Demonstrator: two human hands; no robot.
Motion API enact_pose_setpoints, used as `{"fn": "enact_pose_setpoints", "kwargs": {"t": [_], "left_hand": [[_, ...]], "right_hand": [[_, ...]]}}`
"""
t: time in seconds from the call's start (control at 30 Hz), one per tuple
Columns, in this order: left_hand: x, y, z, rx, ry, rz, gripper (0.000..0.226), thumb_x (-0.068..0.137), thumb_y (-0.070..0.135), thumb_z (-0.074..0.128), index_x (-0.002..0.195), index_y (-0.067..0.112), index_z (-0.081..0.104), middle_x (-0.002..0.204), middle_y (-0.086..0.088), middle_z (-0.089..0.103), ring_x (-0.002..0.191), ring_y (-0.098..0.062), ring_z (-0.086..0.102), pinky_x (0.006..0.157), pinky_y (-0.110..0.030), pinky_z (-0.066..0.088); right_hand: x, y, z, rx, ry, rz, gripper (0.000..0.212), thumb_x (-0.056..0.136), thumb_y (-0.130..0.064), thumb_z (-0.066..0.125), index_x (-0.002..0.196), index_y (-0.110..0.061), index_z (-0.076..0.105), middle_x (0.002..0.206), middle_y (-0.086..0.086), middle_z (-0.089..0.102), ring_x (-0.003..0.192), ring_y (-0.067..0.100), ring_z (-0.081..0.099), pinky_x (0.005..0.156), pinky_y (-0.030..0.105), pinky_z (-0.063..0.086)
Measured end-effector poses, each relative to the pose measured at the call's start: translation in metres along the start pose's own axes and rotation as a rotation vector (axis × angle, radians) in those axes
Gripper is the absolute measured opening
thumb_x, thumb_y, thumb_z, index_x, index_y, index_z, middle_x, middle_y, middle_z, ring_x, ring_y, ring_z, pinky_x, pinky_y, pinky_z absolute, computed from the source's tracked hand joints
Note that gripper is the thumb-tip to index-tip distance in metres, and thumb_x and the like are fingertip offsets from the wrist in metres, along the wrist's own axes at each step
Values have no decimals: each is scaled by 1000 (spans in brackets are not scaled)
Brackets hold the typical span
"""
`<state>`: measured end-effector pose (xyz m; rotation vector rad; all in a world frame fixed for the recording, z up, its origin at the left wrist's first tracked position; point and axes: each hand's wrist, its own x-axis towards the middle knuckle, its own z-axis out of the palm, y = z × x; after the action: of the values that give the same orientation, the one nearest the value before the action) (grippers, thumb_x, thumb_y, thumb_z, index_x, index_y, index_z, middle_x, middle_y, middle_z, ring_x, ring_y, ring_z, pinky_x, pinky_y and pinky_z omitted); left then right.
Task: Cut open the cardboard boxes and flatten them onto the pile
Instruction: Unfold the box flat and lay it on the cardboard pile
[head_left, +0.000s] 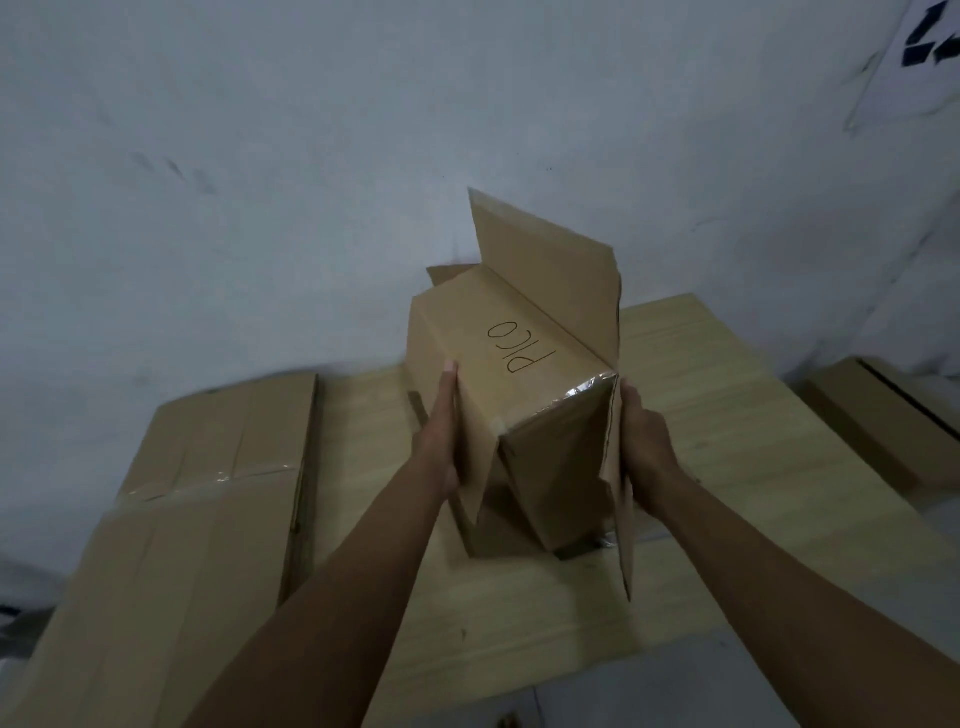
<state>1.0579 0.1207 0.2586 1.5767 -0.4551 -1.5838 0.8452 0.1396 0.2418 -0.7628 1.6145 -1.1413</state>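
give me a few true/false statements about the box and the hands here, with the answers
1. Both hands hold the box, one on each side. True: the left hand and the right hand press flat against opposite sides of the box.
2. The box is fully flattened. False: it still keeps its boxy shape, with flaps open at both ends.
3. Handwritten letters show on the top face of the box. True.
4. A knife is in the right hand. False: no tool shows in either hand.
5. Flattened cardboard lies to the left of the box. True.
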Motion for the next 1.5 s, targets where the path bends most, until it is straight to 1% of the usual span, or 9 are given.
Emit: {"fn": "enact_pose_setpoints", "kwargs": {"t": [0.13,0.3,0.4,0.6,0.77,1.03,1.2,1.4,1.5], "left_hand": [[-2,6,1,55,329,132,112,50,71,89,135,9,52,128,-5,61,113,-30,59,98,-44,50],[4,18,0,112,387,219,105,49,60,96,129,7,55,123,-5,62,109,-29,60,94,-43,53],[3,16,-2,99,342,219,79,66,46,93,123,6,56,118,-4,59,104,-25,56,87,-38,48],[-25,-15,-28,-277,-124,191,45,100,47,51,127,14,66,107,-6,75,86,-21,74,61,-28,58],[-42,-72,-25,-122,-140,231,81,77,67,69,142,22,55,124,-2,72,113,-15,68,90,-36,50],[-43,-110,-19,-41,-65,444,56,83,56,74,130,29,61,131,3,68,126,-15,61,104,-38,49],[-51,-116,-1,-27,141,418,111,67,95,54,149,20,50,146,4,57,136,-13,51,118,-41,38],[-58,-92,-15,196,110,358,129,54,107,36,143,17,58,147,-3,56,138,-20,48,122,-41,28],[-58,-86,-33,433,110,474,86,87,77,46,143,12,56,149,-9,52,143,-23,42,121,-29,21]], "right_hand": [[-3,-9,-8,22,-43,-143,58,101,-53,34,73,-23,75,90,14,73,92,30,67,84,43,50],[-27,-8,-16,168,-160,-257,59,100,-59,38,64,-25,69,70,5,67,73,17,62,78,38,50],[-24,-7,-16,-73,12,-351,37,97,-53,53,87,-21,69,85,4,70,83,17,65,83,38,52],[-5,-7,-15,-151,255,-210,44,105,-33,43,67,-11,49,74,7,52,80,27,53,74,39,41],[-5,-8,-1,-83,261,-129,42,104,-36,42,102,0,64,104,19,65,98,33,61,90,46,49],[-9,-6,-26,-77,163,-119,50,105,-35,46,105,13,60,87,11,51,75,20,46,58,31,33],[-24,3,-21,-111,21,-124,50,101,-43,52,84,2,67,78,11,64,72,22,58,64,32,42],[-44,18,-8,-81,-173,-71,48,97,-49,55,68,-10,56,63,10,45,59,18,45,62,32,38],[-51,19,-2,-74,-241,-37,52,102,-42,53,60,-11,50,54,5,44,48,16,43,56,28,36]]}}
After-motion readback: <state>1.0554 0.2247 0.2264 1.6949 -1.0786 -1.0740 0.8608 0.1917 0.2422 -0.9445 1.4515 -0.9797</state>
